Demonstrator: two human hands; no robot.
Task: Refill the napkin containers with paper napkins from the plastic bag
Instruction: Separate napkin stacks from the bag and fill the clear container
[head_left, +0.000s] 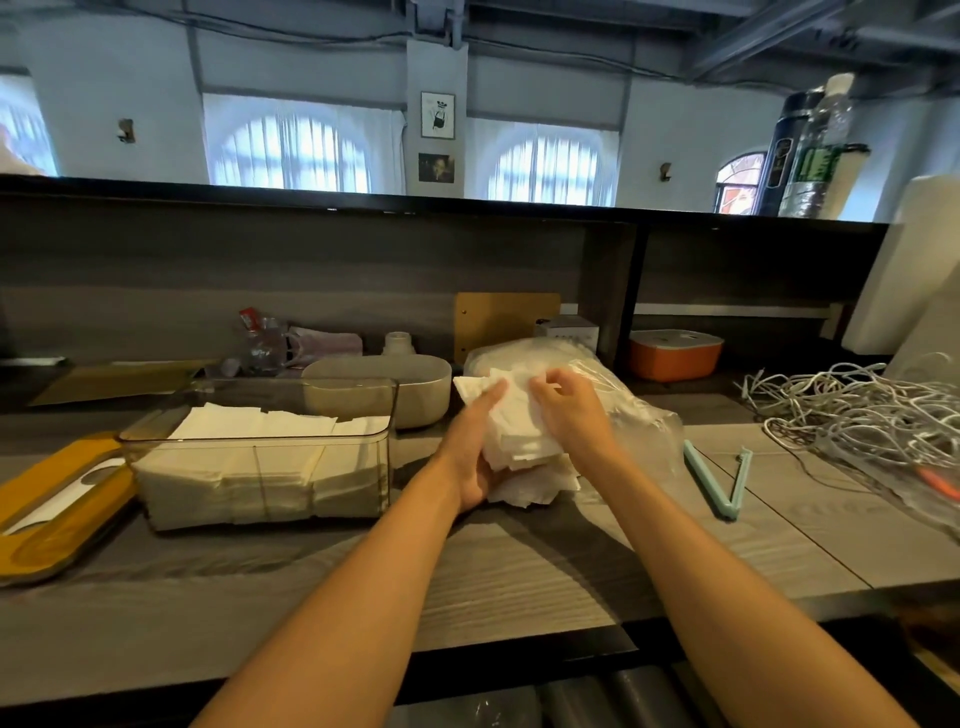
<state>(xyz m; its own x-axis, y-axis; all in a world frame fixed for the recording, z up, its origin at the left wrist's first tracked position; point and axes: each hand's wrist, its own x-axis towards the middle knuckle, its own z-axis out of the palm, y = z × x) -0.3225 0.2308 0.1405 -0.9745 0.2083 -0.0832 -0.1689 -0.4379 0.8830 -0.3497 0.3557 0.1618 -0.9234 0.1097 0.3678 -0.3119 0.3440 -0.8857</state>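
A clear rectangular napkin container (260, 457) stands left of centre on the grey counter, holding white napkins in rows. Right of it lies a clear plastic bag (639, 410) with more napkins inside. At the bag's mouth is a stack of white paper napkins (524, 447). My left hand (475, 447) supports that stack from below and from the left, fingers up along its side. My right hand (566, 410) rests on top of the stack with its fingers curled over it.
A yellow lid (52, 509) lies at the left edge. A beige oval tub (415, 384) stands behind the container. A light blue bag clip (719, 480) lies right of the bag, tangled white cables (852, 410) beyond it. An orange box (672, 353) sits in the shelf recess.
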